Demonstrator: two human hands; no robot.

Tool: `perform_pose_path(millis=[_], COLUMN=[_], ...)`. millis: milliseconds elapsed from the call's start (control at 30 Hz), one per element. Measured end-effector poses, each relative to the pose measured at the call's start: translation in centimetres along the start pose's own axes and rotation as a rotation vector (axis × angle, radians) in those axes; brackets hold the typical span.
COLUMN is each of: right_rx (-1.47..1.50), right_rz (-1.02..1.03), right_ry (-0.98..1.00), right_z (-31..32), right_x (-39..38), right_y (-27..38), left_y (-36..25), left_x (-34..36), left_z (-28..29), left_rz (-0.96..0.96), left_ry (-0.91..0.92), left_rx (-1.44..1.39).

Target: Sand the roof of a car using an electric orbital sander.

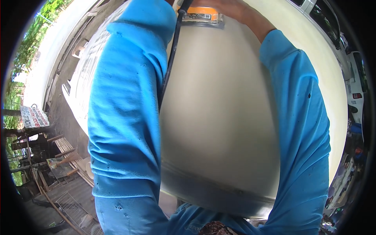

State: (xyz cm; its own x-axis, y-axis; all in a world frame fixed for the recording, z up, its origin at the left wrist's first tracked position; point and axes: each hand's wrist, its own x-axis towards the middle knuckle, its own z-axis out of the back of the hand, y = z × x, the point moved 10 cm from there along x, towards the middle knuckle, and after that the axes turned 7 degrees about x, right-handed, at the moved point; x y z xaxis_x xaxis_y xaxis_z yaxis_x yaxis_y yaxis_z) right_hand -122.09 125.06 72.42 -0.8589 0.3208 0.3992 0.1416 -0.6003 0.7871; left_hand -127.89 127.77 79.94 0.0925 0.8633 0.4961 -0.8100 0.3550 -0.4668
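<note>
At the top edge, an orange power sander (200, 15) with a flat pad lies against a smooth cream body panel (219, 90). My right hand (229, 7) is closed over the sander, its fingers partly cut off by the frame. Only a sliver of my left hand (170, 1) shows beside the sander, so its fingers are hidden. From the tool, a black power cord (170, 64) runs down along my left blue sleeve. Both my arms reach far forward over the panel.
A dark lower edge (219, 192) of the panel is close to my chest. Parked vehicles (354, 78) stand at right. To the left are a hand-lettered sign (35, 116), a slatted wooden bench (70, 152) and a wire rack (72, 205) on the ground.
</note>
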Motion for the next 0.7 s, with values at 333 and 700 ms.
perform_pose_path(millis=[333,700], right_rx=[-0.007,0.06], right_rz=[-0.01,0.034], right_ry=[0.016,0.036], right_z=[1.9,-1.7], right_x=[4.1,3.7], right_y=[-3.9,-1.9], left_y=[6.2,5.3], left_x=[5.4,0.3], left_z=[-1.1,0.3], left_rz=[0.035,0.119], left_ry=[0.056,0.043], left_rx=[-0.062,-0.107])
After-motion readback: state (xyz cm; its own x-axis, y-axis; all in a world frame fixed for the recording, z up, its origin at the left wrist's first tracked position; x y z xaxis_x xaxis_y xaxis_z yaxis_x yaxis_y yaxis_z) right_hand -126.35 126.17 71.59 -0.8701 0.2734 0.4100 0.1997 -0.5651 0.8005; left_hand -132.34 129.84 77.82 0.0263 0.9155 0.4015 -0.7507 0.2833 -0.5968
